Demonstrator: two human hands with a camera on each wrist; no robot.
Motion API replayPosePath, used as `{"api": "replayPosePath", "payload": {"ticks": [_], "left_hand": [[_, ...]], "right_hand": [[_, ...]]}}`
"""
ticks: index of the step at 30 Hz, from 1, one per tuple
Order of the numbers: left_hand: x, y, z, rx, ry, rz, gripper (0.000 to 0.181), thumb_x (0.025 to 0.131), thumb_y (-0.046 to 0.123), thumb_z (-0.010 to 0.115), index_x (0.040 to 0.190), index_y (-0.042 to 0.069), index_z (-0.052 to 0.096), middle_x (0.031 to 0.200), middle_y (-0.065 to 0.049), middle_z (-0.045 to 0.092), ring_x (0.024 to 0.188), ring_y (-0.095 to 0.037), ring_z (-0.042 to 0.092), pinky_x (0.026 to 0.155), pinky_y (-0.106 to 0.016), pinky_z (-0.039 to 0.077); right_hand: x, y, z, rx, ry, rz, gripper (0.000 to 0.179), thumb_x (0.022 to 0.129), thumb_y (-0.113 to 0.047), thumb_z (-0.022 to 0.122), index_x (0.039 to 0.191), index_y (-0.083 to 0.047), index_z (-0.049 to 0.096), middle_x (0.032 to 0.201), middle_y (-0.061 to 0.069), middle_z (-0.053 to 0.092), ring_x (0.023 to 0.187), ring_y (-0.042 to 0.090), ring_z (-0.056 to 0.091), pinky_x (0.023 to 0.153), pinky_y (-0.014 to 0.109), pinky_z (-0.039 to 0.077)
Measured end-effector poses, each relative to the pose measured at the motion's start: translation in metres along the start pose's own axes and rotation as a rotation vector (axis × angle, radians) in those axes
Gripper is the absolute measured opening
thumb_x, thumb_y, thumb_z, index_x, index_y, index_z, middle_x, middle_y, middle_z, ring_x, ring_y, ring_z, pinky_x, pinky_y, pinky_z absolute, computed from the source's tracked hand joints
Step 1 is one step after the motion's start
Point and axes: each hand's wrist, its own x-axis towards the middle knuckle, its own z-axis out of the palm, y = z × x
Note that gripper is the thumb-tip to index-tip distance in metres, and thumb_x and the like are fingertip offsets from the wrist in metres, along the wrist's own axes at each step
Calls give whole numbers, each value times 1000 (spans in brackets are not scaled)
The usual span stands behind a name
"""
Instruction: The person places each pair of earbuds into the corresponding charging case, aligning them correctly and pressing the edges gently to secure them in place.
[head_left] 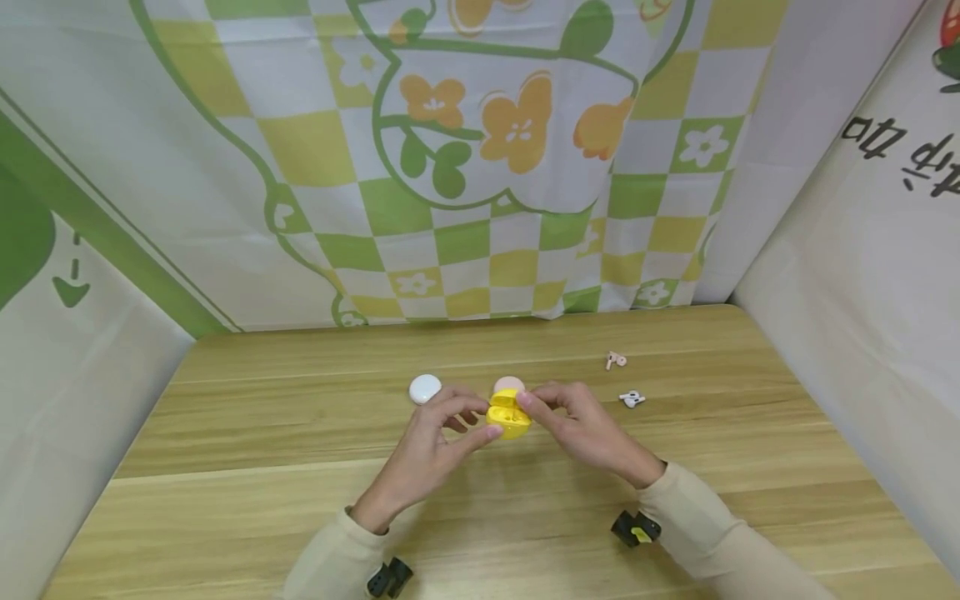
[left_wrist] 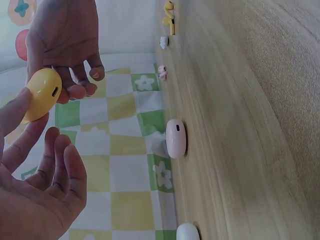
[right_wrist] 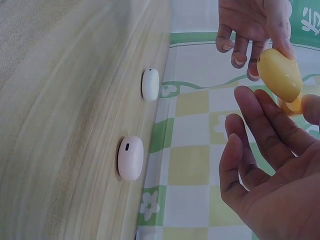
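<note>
A yellow earbud charging case [head_left: 509, 423] is held above the table with its lid [head_left: 504, 398] raised. My left hand [head_left: 431, 450] pinches the case body between thumb and fingers. On the lid side, my right hand [head_left: 585, 429] holds the lid between thumb and forefinger, its other fingers loosely bent. The left wrist view catches the case's underside [left_wrist: 44, 92] with a dark charging port. Whether anything sits in its slots is too small to tell. A pair of yellow earbuds [left_wrist: 169, 19] lies on the table, hidden in the head view.
On the wooden table [head_left: 262, 433], a white case [head_left: 425, 388] and a pink case [head_left: 509, 384] stand behind my hands. Pink earbuds [head_left: 616, 360] and white earbuds [head_left: 632, 399] lie to the right. A patterned cloth [head_left: 465, 250] hangs at the back edge.
</note>
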Motion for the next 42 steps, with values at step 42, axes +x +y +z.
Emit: {"api": "replayPosePath", "payload": {"ticks": [42], "left_hand": [[1, -9, -10, -186, 190, -183, 21, 94, 13, 75, 112, 5, 75, 103, -9, 65, 98, -25, 62, 80, -29, 56]], "right_hand": [[-57, 70, -75, -470, 105, -30, 23, 87, -18, 82, 106, -5, 78, 100, 3, 74, 91, 19, 67, 79, 45, 57]]}}
